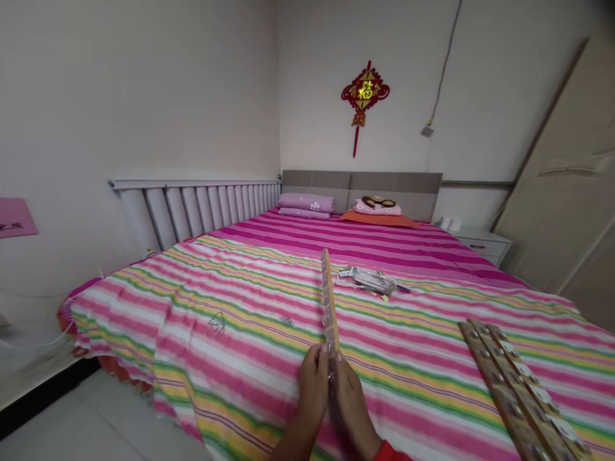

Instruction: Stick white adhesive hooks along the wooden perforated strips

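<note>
Bare left hand [312,384] and right hand [353,410], close together, clamped from either side on the lower end of a narrow wooden strip [329,301], upright and edge-on above a striped pink, yellow and green bedspread [240,346]; red sleeve [391,453] at the right wrist; a second, wider wooden strip [516,390], lined with round fittings and white tags, lying at a slant on the bedspread, near the right hand; a small heap of clear plastic packets [368,280] farther up the bed, just beside the top of the held strip; beyond, pink pillows [305,205] against a grey upholstered headboard [360,186]; white ribbed radiator [192,211] along the left wall; red-and-gold Chinese knot [365,96] hanging above the bed; white bedside cabinet [483,246] right of the headboard.
</note>
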`<act>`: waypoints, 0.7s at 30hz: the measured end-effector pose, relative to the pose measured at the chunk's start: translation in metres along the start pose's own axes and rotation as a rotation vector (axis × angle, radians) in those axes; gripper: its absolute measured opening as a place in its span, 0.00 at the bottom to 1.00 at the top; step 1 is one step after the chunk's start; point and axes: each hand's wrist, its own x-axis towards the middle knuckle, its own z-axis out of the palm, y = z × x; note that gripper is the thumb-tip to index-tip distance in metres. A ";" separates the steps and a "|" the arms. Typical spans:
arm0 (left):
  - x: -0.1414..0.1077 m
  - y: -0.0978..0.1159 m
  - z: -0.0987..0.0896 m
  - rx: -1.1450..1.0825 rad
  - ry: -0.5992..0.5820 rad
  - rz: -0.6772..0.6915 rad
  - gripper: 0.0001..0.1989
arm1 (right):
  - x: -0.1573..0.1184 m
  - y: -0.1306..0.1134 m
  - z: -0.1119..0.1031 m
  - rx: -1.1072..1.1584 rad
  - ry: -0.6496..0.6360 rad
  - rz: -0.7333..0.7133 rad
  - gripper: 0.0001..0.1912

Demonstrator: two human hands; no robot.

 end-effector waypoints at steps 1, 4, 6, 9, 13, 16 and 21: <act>0.008 -0.002 -0.002 0.004 0.002 0.020 0.18 | 0.007 -0.002 0.003 -0.014 -0.024 -0.005 0.28; 0.032 -0.013 -0.007 0.018 0.029 0.080 0.16 | 0.025 -0.005 0.010 -0.057 -0.068 -0.017 0.30; 0.051 -0.022 -0.013 0.023 0.058 0.089 0.16 | 0.035 -0.006 0.014 -0.087 -0.082 -0.021 0.31; 0.084 -0.028 -0.033 0.028 0.133 0.070 0.16 | 0.044 -0.005 0.017 -0.108 -0.125 -0.005 0.33; 0.124 -0.020 -0.069 0.183 0.283 0.156 0.15 | 0.051 0.003 0.020 -0.098 -0.188 0.050 0.34; 0.132 -0.010 -0.079 0.308 0.322 0.264 0.15 | 0.060 0.010 0.022 -0.108 -0.178 0.045 0.35; 0.097 -0.010 -0.040 0.096 0.160 0.169 0.20 | 0.079 0.013 0.027 -0.077 -0.108 0.069 0.33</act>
